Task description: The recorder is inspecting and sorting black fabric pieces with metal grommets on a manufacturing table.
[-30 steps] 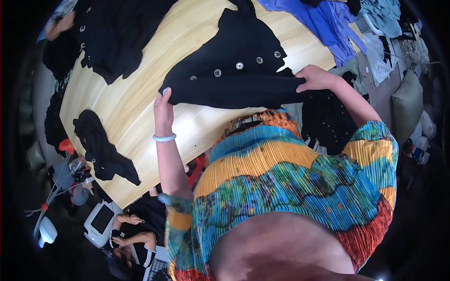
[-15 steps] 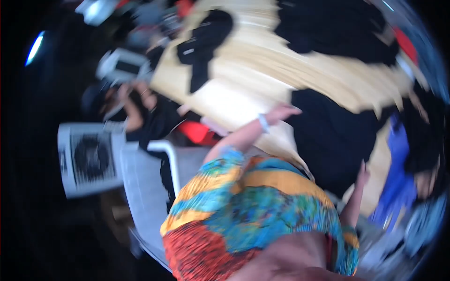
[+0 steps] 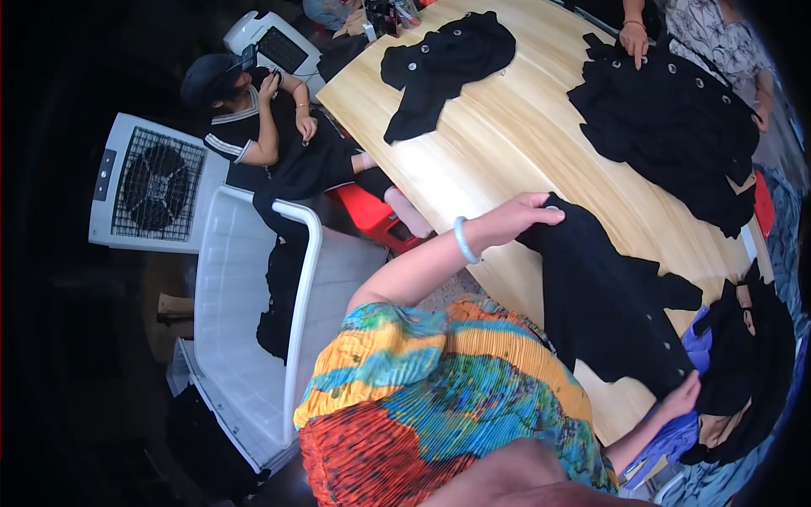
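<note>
A black buttoned top [image 3: 604,287] lies partly spread along the near side of the wooden table [image 3: 498,160]. My left hand [image 3: 515,218], with a pale bangle on its wrist, pinches the top's far corner beside a shiny button. At the near right corner, my right hand [image 3: 678,399] grips the edge close to another button. Several buttons show along the right edge between the two hands, and a sleeve sticks out to the right.
Across the table lie another black top [image 3: 452,63] and a larger black top [image 3: 667,118], touched by a person's hand [image 3: 634,42]. A seated person [image 3: 262,127] is at the left, near a fan cooler [image 3: 152,182], a red stool [image 3: 372,211] and a white plastic bin [image 3: 245,287].
Before, both hands were spread beside the black top and the view was blurred. Now they hold its two corners, the right hand lower. The view has shifted and cleared.
</note>
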`<state>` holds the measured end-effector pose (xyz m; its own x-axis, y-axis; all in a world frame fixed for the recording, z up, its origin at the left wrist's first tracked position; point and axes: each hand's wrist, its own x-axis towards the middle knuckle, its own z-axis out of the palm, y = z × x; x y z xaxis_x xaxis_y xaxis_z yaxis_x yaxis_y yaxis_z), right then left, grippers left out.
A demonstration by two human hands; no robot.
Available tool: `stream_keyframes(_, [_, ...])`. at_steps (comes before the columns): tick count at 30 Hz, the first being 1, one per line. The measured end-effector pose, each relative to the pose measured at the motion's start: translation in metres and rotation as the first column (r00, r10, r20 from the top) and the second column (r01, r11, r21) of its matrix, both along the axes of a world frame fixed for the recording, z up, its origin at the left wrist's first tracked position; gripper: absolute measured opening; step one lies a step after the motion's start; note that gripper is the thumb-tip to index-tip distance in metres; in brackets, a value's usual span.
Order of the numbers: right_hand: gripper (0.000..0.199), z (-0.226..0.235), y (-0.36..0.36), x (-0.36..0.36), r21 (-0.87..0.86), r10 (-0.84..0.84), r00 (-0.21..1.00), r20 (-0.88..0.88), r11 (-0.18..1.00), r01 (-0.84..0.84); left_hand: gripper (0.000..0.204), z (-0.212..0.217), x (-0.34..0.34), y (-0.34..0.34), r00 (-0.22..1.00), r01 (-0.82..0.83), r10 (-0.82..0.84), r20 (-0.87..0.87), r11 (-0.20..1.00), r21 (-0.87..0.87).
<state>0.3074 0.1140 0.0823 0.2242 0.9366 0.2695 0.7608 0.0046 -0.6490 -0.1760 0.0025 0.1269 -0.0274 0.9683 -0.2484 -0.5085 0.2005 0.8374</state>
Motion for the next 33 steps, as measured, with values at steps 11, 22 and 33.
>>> stream_keyframes(11, [0.024, 0.127, -0.029, -0.009, 0.377, -0.250, 0.933, 0.257, 0.916, 0.142, 0.028, -0.045, 0.002, -0.068, 0.971, 0.166, -0.121, 0.205, 0.961, -0.222])
stream_keyframes(22, [0.032, -0.057, 0.051, 0.000, -0.272, 0.186, 0.692, 0.698, 0.962, 0.016, 0.021, -0.164, 0.016, 0.009, 0.993, 0.110, -0.088, 0.074, 0.914, -0.391])
stream_keyframes(33, [0.028, -0.097, -0.031, -0.227, -0.252, 0.765, 0.644, 0.025, 0.628, -0.736, 0.024, -0.178, 0.007, 0.009, 0.986, 0.167, -0.145, 0.084, 0.797, -0.581])
